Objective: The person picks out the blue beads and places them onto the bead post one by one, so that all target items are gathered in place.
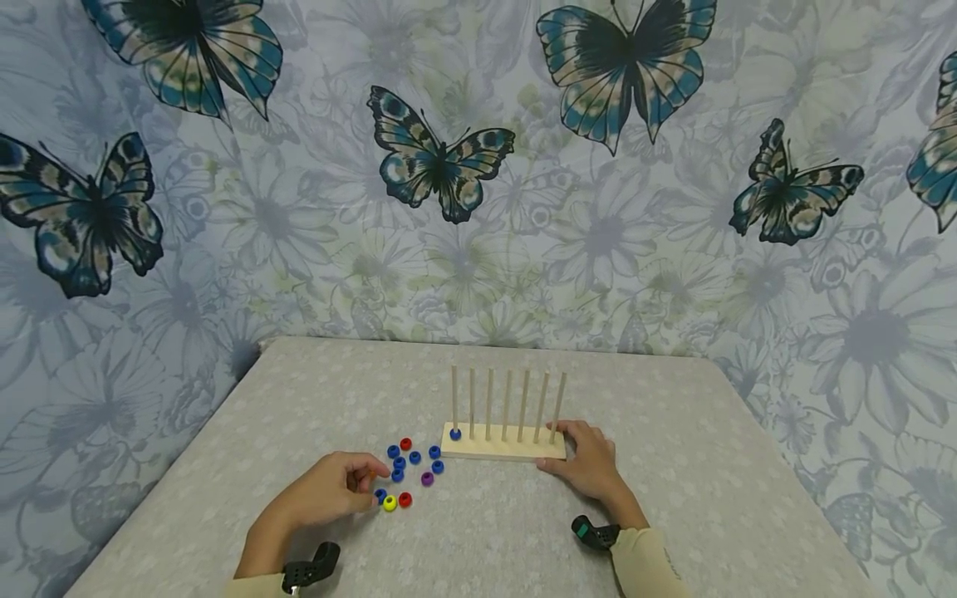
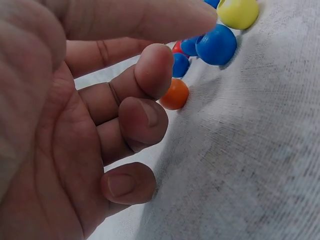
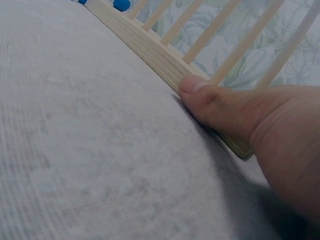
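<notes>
A wooden peg stand (image 1: 503, 449) with several upright rods stands on the table; one blue bead (image 1: 455, 434) sits at the base of its leftmost rod. My right hand (image 1: 592, 461) grips the stand's right end, and in the right wrist view the thumb (image 3: 210, 100) presses its front edge. At the loose beads, my left hand (image 1: 329, 490) has thumb and index finger apart, with nothing seen between them. The thumb tip is close to a blue bead (image 2: 216, 45); whether they touch I cannot tell. An orange bead (image 2: 175, 94) shows beyond the curled fingers.
Loose beads lie left of the stand: several blue ones, a yellow bead (image 1: 390, 503), a purple bead (image 1: 427, 479), and red beads (image 1: 405, 499). A pale patterned cloth (image 1: 486, 540) covers the table. Behind it hangs a butterfly-print backdrop (image 1: 478, 274).
</notes>
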Demonstrator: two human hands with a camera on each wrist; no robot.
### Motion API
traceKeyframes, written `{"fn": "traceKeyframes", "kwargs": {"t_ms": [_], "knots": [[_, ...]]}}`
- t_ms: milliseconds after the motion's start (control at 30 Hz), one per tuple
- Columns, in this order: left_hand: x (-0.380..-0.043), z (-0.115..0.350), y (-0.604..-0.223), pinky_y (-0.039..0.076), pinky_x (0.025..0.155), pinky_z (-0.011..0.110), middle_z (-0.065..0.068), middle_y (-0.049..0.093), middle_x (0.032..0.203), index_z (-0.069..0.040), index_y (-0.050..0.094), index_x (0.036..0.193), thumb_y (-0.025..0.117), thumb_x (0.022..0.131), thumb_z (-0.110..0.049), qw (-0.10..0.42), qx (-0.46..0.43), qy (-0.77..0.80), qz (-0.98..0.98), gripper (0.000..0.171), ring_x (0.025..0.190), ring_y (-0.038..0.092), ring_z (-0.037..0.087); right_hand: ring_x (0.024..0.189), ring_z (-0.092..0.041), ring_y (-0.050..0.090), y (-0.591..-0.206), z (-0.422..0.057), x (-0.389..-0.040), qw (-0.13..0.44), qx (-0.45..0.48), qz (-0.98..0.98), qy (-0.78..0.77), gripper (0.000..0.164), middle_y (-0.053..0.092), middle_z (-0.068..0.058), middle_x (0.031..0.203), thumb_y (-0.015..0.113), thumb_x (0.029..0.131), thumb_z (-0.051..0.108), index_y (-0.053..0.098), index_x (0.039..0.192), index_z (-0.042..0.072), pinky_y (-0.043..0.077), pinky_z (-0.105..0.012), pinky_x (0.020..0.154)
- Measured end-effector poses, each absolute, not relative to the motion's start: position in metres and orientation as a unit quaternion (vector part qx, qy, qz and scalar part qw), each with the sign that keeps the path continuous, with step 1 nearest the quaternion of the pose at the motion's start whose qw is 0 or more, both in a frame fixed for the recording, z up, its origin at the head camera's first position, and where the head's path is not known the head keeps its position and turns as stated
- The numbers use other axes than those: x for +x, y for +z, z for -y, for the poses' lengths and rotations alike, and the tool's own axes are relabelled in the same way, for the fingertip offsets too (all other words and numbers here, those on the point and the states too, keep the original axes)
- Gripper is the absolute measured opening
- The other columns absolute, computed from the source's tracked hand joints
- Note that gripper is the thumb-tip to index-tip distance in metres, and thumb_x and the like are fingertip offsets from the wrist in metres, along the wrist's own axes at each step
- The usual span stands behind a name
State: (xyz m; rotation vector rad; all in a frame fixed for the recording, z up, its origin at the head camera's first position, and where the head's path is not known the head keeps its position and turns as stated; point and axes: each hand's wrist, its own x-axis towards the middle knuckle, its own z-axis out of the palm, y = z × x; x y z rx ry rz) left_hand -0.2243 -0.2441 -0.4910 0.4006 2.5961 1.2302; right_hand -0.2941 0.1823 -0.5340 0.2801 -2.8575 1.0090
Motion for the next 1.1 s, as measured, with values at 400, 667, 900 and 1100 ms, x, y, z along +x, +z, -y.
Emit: {"fn": "traceKeyframes", "kwargs": {"t_ms": [400,667,900,1100], "knots": [[-0.224,0.2432,-0.4947,0.041,0.056,0.023,-0.001,0.058,0.075,-0.016,0.073,0.102,0.085,0.076,-0.015,0.123,0.147,0.411,-0.891,0.028,0.064,0.051,0.008,0.125,-0.027,0.048,-0.5326,-0.1814,-0.2925,0.045,0.086,0.935,0.342,0.067,0.058,-0.002,0.139,0.084,0.075,0.053,0.061,0.133,0.028,0.03,-0.051,0.097],[-0.2232,0.2424,-0.4957,0.039,0.054,0.023,-0.001,0.057,0.075,-0.016,0.073,0.101,0.086,0.075,-0.016,0.117,0.139,0.404,-0.897,0.028,0.063,0.05,0.009,0.124,-0.026,0.048,-0.5341,-0.1814,-0.2945,0.044,0.087,0.937,0.337,0.067,0.058,-0.001,0.14,0.084,0.074,0.055,0.061,0.132,0.028,0.03,-0.05,0.095],[-0.2241,0.2426,-0.4975,0.038,0.052,0.023,-0.001,0.056,0.074,-0.015,0.073,0.101,0.086,0.075,-0.017,0.117,0.139,0.405,-0.896,0.028,0.062,0.049,0.008,0.125,-0.028,0.048,-0.534,-0.1823,-0.2944,0.043,0.089,0.936,0.338,0.068,0.058,-0.002,0.14,0.084,0.074,0.054,0.061,0.133,0.027,0.029,-0.051,0.097],[-0.2259,0.2425,-0.4981,0.039,0.053,0.022,-0.003,0.055,0.073,-0.016,0.073,0.1,0.085,0.077,-0.019,0.117,0.15,0.4,-0.896,0.026,0.061,0.047,0.006,0.125,-0.029,0.048,-0.534,-0.1832,-0.2946,0.043,0.09,0.936,0.337,0.069,0.058,-0.003,0.14,0.084,0.074,0.055,0.061,0.133,0.026,0.029,-0.052,0.098]]}}
